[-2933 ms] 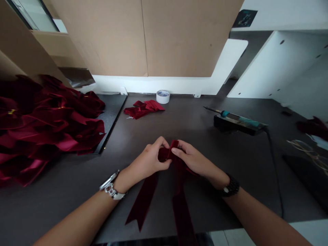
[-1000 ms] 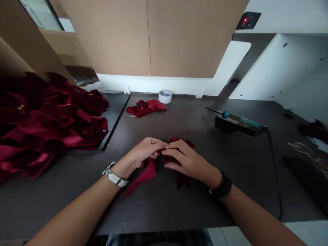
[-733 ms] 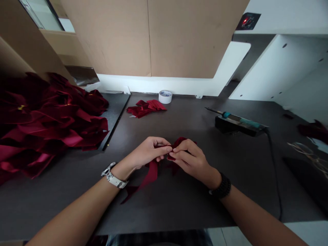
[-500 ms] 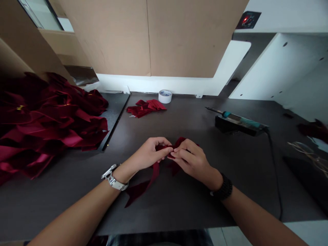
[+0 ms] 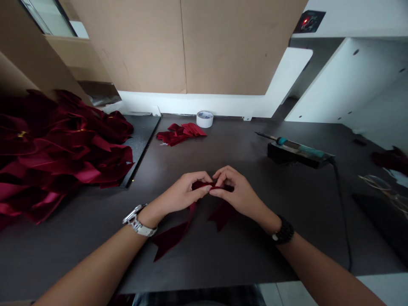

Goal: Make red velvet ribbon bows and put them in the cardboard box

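Pinching the dark red ribbon [image 5: 199, 185] from both sides, the left hand [image 5: 183, 191] and right hand [image 5: 237, 191] sit close together; the right hand's fingers, bunched half a second ago, now arch away from its thumb. Velvety and folded between the hands, the ribbon trails one notched tail [image 5: 172, 239] on the near side of each.

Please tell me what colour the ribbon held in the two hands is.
The ribbon is dark wine red, as the head view shows best.
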Demonstrator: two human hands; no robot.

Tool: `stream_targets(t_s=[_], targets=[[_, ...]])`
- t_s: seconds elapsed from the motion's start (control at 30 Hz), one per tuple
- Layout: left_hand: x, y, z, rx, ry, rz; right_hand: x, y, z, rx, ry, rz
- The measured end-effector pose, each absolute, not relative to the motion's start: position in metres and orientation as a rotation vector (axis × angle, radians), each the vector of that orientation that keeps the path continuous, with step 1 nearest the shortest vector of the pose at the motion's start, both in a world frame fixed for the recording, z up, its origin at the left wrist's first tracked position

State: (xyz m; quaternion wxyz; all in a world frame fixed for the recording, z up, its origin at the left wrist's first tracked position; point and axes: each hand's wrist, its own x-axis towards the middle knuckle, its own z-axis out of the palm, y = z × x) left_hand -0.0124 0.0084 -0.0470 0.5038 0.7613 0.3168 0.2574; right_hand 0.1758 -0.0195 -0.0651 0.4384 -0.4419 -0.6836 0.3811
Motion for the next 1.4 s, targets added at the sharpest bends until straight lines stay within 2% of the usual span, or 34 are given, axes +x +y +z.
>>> stream_targets(t_s=[0.27,0.53,1.4], targets=[[-0.010,0.006,-0.045,1.832,0.766,0.578,0.184,-0.018,-0.054,-1.181,-1.632,1.315],[-0.008,0.006,-0.052,1.762,0.788,0.666,0.183,-0.020,-0.050,-1.102,-1.445,1.460],[0.002,0.002,-0.056,1.458,0.833,0.815,0.185,-0.017,-0.054,-1.154,-1.229,1.519]])
